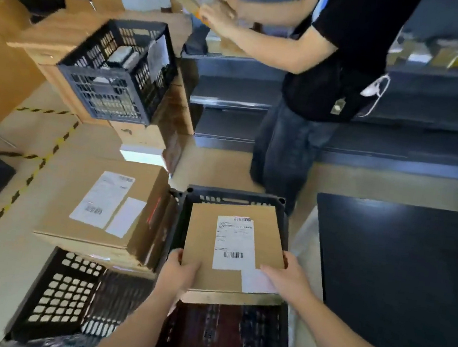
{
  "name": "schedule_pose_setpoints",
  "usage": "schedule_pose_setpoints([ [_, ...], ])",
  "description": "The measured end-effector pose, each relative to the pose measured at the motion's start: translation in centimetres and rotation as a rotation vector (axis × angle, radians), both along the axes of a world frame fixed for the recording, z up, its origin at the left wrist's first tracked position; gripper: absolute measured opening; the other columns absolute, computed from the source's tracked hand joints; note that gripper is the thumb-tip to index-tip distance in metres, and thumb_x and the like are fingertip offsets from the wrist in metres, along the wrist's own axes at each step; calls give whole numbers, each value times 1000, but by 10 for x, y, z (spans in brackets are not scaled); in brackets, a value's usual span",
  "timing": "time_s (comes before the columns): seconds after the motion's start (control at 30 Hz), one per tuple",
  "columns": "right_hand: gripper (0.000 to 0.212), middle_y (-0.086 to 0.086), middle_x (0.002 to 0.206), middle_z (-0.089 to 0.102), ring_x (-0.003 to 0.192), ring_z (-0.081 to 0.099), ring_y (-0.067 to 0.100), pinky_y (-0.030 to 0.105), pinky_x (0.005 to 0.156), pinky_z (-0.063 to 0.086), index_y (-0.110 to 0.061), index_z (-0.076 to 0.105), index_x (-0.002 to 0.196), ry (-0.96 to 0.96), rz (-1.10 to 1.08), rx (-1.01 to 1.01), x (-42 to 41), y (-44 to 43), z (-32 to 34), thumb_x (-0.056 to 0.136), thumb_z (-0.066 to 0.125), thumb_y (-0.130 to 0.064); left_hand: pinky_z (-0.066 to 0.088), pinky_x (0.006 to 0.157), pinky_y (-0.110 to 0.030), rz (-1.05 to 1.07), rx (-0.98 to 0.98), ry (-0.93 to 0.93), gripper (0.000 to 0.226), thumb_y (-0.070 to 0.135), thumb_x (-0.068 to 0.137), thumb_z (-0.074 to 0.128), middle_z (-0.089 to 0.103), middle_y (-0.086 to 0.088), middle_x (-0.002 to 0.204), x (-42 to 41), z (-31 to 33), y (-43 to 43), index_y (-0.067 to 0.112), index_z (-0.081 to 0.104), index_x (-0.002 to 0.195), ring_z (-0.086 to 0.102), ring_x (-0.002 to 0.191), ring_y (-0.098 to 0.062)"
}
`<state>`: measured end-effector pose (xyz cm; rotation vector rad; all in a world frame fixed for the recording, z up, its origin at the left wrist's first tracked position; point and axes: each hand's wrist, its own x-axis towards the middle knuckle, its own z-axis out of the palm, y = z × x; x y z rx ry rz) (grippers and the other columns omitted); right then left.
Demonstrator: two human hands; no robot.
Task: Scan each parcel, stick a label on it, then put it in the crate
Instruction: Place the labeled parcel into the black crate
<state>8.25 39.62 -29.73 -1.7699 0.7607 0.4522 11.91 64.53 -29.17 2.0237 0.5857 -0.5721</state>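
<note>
We hold the parcel (208, 245) over the black crate (236, 196). Our left hand (179, 270) grips its near-left corner. Our right hand (287, 278) grips the near-right.

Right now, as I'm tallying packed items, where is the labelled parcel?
Head view, low centre: the parcel is over the crate, gripped by the left hand and right hand, right of the big box.

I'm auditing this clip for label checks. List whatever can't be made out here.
Head view:
- Print on the label of the parcel: too small and soft to read.
- Floor of the crate under it: hidden by the parcel.
- Contents of the far crate: blurred behind its mesh walls.
- What the other person handles: motion-blurred.
- The lower-left crate: cut off by the bottom edge.
</note>
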Motion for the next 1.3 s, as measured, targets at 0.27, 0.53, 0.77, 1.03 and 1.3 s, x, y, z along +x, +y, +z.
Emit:
schedule_pose_setpoints([
  [0.27, 10, -8, 99, 70, 93, 68, 15, 35, 80, 59, -29, 63, 100, 149, -103, -44, 46, 28, -54, 92, 69, -26, 53, 90, -41, -118, -54, 69, 49, 35, 92, 62, 61, 5, 109, 66, -66, 15, 19, 47, 136, 61, 98, -20],
  [0.53, 36, -11, 106, 64, 97, 63, 12, 29, 83, 52, -31, 49, 127, 198, -24, -63, 74, 31, -113, 95, 67, -34, 53, 95, -43, -192, 10, 30, 55, 35, 96, 61, 60, -3, 123, 82, -133, 16, 17, 38, 143, 60, 107, -25],
  [0.77, 55, -2, 126, 62, 108, 60, 17, 32, 94, 52, -20, 38, 149, 140, -28, -113, 63, 43, -162, 100, 64, -24, 40, 113, -47, -173, 30, 56, 78, 28, 100, 59, 38, -10, 154, 71, -178, 14, 18, 9, 160, 43, 138, -30],
  [1.03, 60, 6, 140, 58, 124, 58, 26, 38, 105, 49, -18, 38, 151, 110, 18, -241, 58, 48, -165, 98, 65, -22, 42, 110, -50, -244, 167, 25, 75, 22, 97, 60, 39, -14, 149, 70, -176, 8, 12, 16, 157, 45, 133, -34],
  [1.3, 61, 1, 149, 44, 129, 53, 26, 41, 101, 52, -27, 40, 152, -140, 288, -531, 75, 36, -9, 96, 66, -28, 45, 105, -45, -741, 397, -254, 54, 34, 98, 59, 45, -7, 143, 95, -14, -43, 17, 42, 146, 46, 131, -29],
])
